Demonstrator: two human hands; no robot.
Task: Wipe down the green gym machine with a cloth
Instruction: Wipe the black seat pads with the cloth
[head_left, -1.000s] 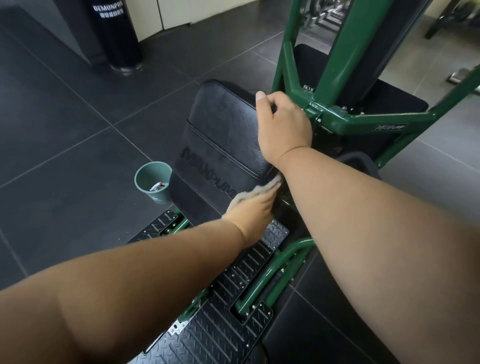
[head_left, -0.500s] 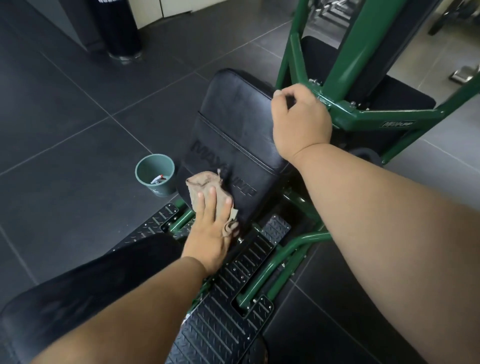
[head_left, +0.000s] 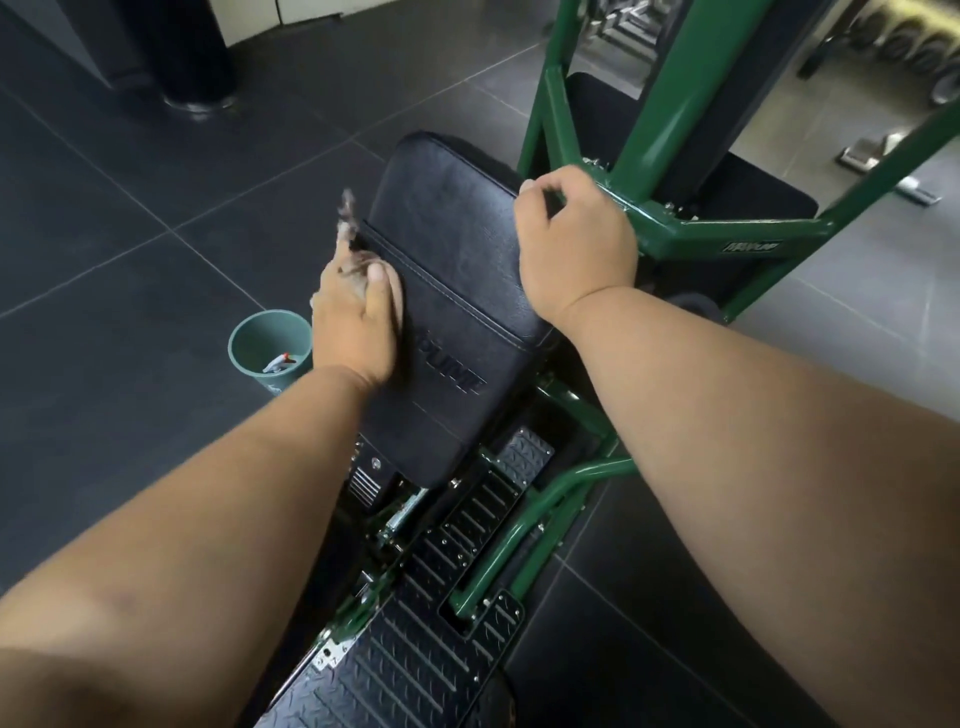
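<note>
The green gym machine (head_left: 691, 228) stands in front of me, with a black padded cushion (head_left: 452, 270) tilted toward me and black tread plates (head_left: 415, 660) below. My left hand (head_left: 353, 322) presses a beige cloth (head_left: 347, 234) against the cushion's left edge; most of the cloth is hidden under my fingers and a blurred tail sticks up. My right hand (head_left: 571, 244) is closed around the green frame bar at the cushion's upper right corner.
A small green bucket (head_left: 267, 345) with a small object inside sits on the dark tiled floor left of the machine. A black cylinder (head_left: 192, 57) stands at the back left. Weight plates (head_left: 914, 52) line the far right.
My left hand has carried the cloth from the cushion's lower left up along its left edge. The right hand keeps its hold on the frame.
</note>
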